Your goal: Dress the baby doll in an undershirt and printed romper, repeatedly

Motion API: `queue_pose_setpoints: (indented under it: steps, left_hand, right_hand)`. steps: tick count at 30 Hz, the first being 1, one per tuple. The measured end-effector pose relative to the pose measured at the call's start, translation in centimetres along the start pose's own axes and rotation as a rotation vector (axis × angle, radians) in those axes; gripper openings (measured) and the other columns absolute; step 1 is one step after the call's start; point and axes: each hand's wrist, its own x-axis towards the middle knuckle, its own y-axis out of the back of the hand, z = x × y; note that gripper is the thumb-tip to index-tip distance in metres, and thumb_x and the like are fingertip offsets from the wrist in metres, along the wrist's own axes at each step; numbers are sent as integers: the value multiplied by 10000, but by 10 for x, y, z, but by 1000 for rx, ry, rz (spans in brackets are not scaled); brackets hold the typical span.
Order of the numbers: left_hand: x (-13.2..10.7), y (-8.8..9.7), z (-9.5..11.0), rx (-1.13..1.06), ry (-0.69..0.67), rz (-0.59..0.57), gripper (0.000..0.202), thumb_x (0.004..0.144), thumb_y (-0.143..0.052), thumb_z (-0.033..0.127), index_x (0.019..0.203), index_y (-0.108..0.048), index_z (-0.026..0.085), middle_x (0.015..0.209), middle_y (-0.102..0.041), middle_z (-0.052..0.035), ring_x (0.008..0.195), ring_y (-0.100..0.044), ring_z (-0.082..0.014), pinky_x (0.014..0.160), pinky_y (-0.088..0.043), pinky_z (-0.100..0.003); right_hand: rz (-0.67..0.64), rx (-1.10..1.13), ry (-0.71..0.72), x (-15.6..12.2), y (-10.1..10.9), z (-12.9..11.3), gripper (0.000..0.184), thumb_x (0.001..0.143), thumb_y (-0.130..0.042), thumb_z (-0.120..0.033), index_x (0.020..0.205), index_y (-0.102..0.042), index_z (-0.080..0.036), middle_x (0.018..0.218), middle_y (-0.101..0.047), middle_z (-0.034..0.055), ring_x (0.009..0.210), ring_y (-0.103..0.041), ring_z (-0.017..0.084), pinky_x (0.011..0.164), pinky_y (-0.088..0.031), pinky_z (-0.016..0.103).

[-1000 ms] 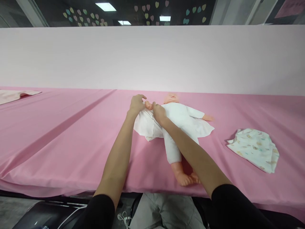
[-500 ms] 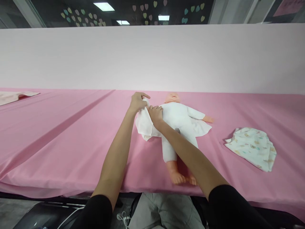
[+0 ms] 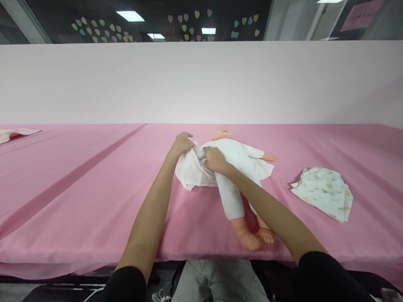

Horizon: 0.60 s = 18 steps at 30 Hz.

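Head view: two hands (image 3: 183,143), one doll (image 3: 234,152), one patterned cloth (image 3: 324,193).

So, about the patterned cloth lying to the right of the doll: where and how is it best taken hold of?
Probably by the middle of its near edge, with the right hand coming in low from the person's side. The patterned cloth lies flat on the pink sheet, and that long, fairly straight edge faces the person.
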Motion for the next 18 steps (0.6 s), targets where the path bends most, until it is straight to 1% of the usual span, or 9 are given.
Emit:
queue_pose_setpoints:
  steps: [2, 3, 5, 6, 8, 10, 13, 16, 18]
  left_hand:
    - [-3, 2, 1, 147, 14, -3, 398, 623, -536, 53, 1003, -644, 97, 1011, -656, -162, 936, -625, -264, 769, -508, -326]
    - [-5, 4, 2, 209, 26, -17, 332, 625, -538, 59, 931, -656, 105, 969, -663, -169, 911, -632, -280, 743, -512, -341]
    - [-10, 6, 6, 290, 62, -59, 220, 631, -577, 113, 837, -653, 125, 863, -669, -171, 837, -644, -303, 678, -516, -361]
    - [-13, 7, 7, 314, 80, -80, 195, 633, -606, 165, 820, -647, 132, 832, -666, -171, 812, -645, -311, 652, -517, -365]
    - [-17, 9, 10, 356, 121, -104, 244, 632, -645, 289, 823, -638, 138, 838, -659, -180, 803, -643, -323, 625, -517, -371]
    - [-20, 9, 10, 409, 169, -146, 293, 643, -635, 366, 828, -636, 139, 870, -656, -188, 811, -642, -324, 627, -515, -373]
    - [-18, 8, 5, 462, 214, -226, 271, 644, -623, 355, 822, -627, 151, 907, -659, -178, 825, -641, -310, 645, -508, -360]
    - [-11, 6, -5, 377, 177, -254, 200, 653, -596, 333, 762, -597, 165, 887, -664, -145, 780, -641, -275, 608, -488, -321]
    - [-6, 3, -10, 265, 138, -223, 158, 686, -553, 322, 700, -574, 166, 816, -660, -125, 732, -634, -248, 575, -467, -297]
  right_hand:
    - [62, 83, -51, -13, 8, 18, 456, 786, -558, -201, 1214, -460, -78, 1238, -525, 164, 1176, -449, 275, 1036, -273, 414]
    - [90, 129, -104, -17, 12, 28, 516, 774, -596, -261, 1231, -444, -77, 1257, -510, 163, 1189, -437, 277, 1037, -273, 413]
    - [145, 197, -247, -22, 19, 47, 601, 751, -637, -362, 1232, -437, -60, 1251, -505, 173, 1179, -445, 278, 997, -328, 382]
    - [168, 213, -325, -22, 22, 57, 608, 748, -640, -390, 1214, -451, -50, 1227, -515, 179, 1162, -458, 279, 967, -358, 366]
    - [197, 217, -473, -21, 27, 73, 590, 757, -623, -420, 1177, -479, -31, 1178, -534, 198, 1124, -489, 289, 917, -396, 358]
    - [179, 221, -586, -20, 30, 88, 580, 784, -577, -463, 1151, -508, -19, 1136, -554, 219, 1082, -522, 312, 883, -413, 377]
    - [61, 312, -697, -24, 31, 106, 623, 821, -494, -542, 1138, -546, -8, 1118, -573, 250, 1063, -547, 336, 870, -415, 391]
    - [-21, 554, -768, -31, 26, 117, 701, 801, -489, -610, 1180, -548, -23, 1169, -572, 237, 1056, -565, 315, 860, -431, 367]
    - [6, 743, -793, -34, 21, 122, 712, 768, -528, -630, 1192, -558, -58, 1156, -598, 200, 997, -601, 281, 829, -458, 344]
